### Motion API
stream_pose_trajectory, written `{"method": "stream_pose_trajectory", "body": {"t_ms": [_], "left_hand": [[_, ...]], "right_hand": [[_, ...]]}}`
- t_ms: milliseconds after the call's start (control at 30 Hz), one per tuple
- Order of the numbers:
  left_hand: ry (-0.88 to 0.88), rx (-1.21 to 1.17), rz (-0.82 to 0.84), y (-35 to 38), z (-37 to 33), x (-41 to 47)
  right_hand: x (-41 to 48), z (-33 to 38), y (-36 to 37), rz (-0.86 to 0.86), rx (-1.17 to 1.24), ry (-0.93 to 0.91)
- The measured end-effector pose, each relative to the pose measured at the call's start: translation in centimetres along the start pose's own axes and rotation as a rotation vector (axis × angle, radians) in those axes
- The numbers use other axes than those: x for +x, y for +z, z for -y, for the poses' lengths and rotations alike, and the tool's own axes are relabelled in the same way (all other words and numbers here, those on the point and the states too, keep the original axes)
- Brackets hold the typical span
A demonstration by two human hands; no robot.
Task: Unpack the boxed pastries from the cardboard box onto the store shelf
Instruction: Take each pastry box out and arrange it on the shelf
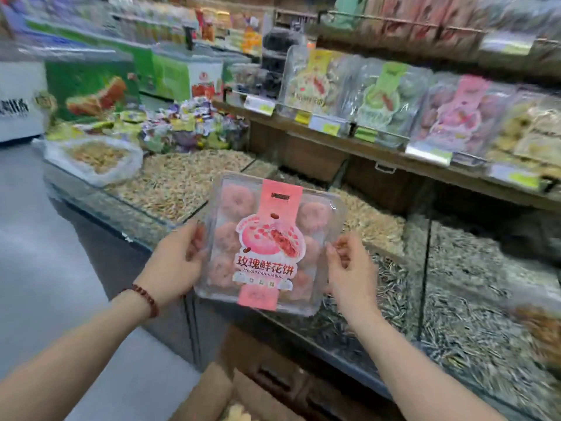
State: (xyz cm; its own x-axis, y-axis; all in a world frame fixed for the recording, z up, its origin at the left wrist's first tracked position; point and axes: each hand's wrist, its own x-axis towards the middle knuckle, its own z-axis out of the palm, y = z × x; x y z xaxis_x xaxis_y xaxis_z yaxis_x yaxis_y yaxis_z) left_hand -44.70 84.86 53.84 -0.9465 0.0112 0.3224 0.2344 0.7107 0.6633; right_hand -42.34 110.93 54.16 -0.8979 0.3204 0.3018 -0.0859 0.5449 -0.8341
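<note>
Clear plastic pastry box (pixel 270 244) with pink label strip and pink round pastries inside, held up in mid-air between both hands, tilted slightly, above the glass-fronted bulk bins (pixel 182 183) of seeds and nuts. Left hand (pixel 174 262) clasped on the box's left edge, thumb on top, fingers underneath; red bead bracelet (pixel 145 296) on that wrist. Right hand (pixel 349 268) pinching the box's right edge, thumb and fingertips closed on the rim. Both grips pressed onto the box, not spread.

Open cardboard box (pixel 209 393) at the bottom edge of the view, below the held pack, flap raised, pale contents barely visible and too blurred to tell.

Wooden store shelf (pixel 379 153) upper right, already carrying upright packs of similar pastries: a yellow-labelled pack (pixel 312 83), a green-labelled pack (pixel 385 98) just beside it, and a pink-labelled pack (pixel 458 113) further right, price tags along the shelf's front edge. Held box well below and in front of that shelf, apart from it.

Pile of wrapped candies (pixel 194 123) at the far end of the bins
</note>
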Motion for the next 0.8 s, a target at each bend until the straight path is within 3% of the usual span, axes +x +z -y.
{"method": "stream_pose_trajectory", "body": {"t_ms": [333,567,800], "left_hand": [[0.217,-0.087,-0.04,2.8,-15.4,12.3],[0.298,-0.09,-0.102,11.3,-25.5,20.6],[0.354,-0.124,-0.205,21.7,-35.7,31.4]], "right_hand": [[12.3,3.2,-12.9,-0.251,-0.051,-0.126],[22.2,0.0,-22.7,-0.309,-0.101,-0.186],[35.1,-4.9,-30.4,-0.489,-0.182,-0.219]]}}
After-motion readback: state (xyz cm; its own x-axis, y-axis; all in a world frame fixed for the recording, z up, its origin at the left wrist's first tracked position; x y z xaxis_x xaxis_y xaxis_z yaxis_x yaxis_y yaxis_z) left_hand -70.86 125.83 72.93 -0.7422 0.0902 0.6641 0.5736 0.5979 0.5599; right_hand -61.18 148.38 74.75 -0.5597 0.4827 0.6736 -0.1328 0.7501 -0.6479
